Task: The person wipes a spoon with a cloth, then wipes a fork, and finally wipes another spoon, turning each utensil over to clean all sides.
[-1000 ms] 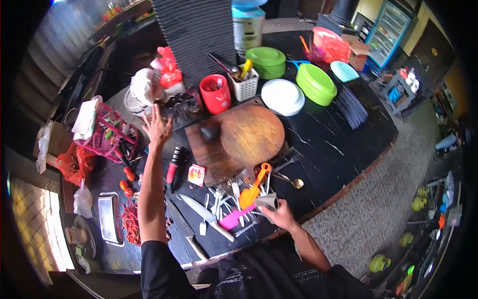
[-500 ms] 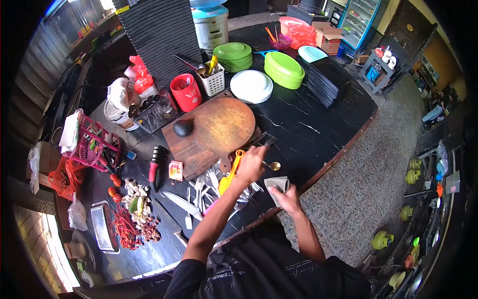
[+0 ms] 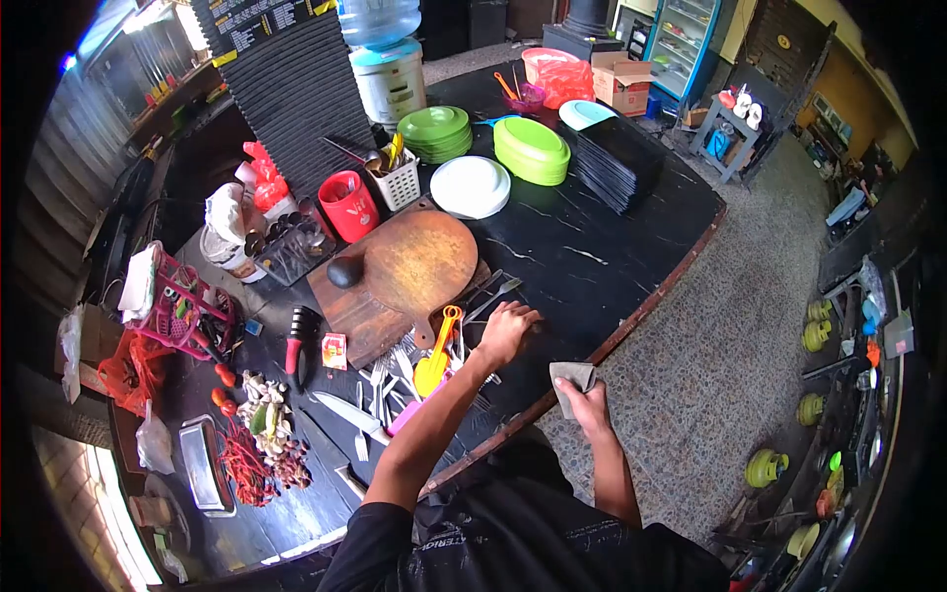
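My left hand (image 3: 506,333) is low over the black table, just right of a pile of forks and spoons (image 3: 380,380). Its fingers are curled, and whatever they hold, if anything, is hidden beneath them. Beside that wrist lies a yellow plastic scoop (image 3: 431,376) with a long handle. A grey cloth (image 3: 569,379) is gripped in my right hand (image 3: 589,405), just past the table's front edge. A large kitchen knife (image 3: 345,412) lies left of my left forearm. Beyond the cutlery sits a round wooden cutting board (image 3: 424,259).
Chillies (image 3: 247,464), garlic (image 3: 264,405) and a metal tray (image 3: 204,464) lie on the left. Farther back stand a red bucket (image 3: 348,209), a white utensil basket (image 3: 400,185), white plates (image 3: 471,187) and green plates (image 3: 533,153). The table's edge (image 3: 631,335) runs along the right.
The view has shifted slightly. The spoon that stuck out beside my left hand no longer shows, and that hand is farther from the yellow scoop. The cloth stays in my right hand.
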Available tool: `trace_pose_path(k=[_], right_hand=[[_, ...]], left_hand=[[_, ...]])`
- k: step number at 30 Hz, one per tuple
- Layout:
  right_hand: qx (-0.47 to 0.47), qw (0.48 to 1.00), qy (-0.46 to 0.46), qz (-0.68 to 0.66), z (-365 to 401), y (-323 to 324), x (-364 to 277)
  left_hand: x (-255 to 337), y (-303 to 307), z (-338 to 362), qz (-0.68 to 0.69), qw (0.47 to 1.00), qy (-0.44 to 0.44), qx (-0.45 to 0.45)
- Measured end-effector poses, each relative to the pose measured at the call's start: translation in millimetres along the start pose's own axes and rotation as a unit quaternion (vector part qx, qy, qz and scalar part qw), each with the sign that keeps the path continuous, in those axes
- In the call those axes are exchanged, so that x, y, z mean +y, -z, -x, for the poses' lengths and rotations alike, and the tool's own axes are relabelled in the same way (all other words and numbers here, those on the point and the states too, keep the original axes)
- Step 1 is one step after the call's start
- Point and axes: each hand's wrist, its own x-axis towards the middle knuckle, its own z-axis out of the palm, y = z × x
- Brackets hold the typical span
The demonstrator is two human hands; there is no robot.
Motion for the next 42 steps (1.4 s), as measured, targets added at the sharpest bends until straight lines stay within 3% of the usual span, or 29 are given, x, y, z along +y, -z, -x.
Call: trace_pose_path(k=[4,7,12,14,16,17,18,19,22,25,32,34,40,42], right_hand=[[-0.007,1.0,0.003,-0.024,-7,1,-7],[0.035,0.994,0.084,-0.063,-16,-4,-20],[0.094,0.974,0.197,-0.054,-23,-23,-78],[0.044,0.971,0.229,-0.041,-27,-41,-91],[-0.056,0.977,0.195,-0.057,-27,-65,-98],[-0.04,0.973,0.229,-0.005,-24,-75,-100],[-0.025,0.963,0.263,0.047,-19,-85,-105],[-0.027,0.962,0.271,0.022,-19,-96,-101],[-0.101,0.966,0.236,0.013,-9,-116,-103],[-0.145,0.962,0.23,0.024,-4,-132,-96],[-0.232,0.947,0.22,0.014,9,-148,-69],[-0.279,0.954,0.106,0.016,25,-143,-79],[-0.32,0.94,0.121,0.016,37,-134,-73],[-0.339,0.936,0.085,-0.036,31,-131,-63]], left_hand=[[32,56,-25,0.068,0.996,-0.027,0.044],[54,86,-37,0.269,0.933,0.08,0.223],[57,110,-17,0.395,0.886,0.138,0.199],[57,113,-4,0.437,0.866,0.153,0.188],[56,113,9,0.501,0.822,0.149,0.225],[59,115,16,0.497,0.805,0.187,0.266],[56,119,23,0.432,0.828,0.175,0.313],[49,119,31,0.419,0.829,0.166,0.331],[47,137,54,0.409,0.82,0.173,0.362],[57,157,67,0.501,0.731,0.188,0.424],[29,177,99,0.419,0.728,0.265,0.475],[25,186,104,0.429,0.716,0.273,0.478],[17,191,112,0.412,0.721,0.284,0.479],[21,183,113,0.402,0.732,0.287,0.468]])
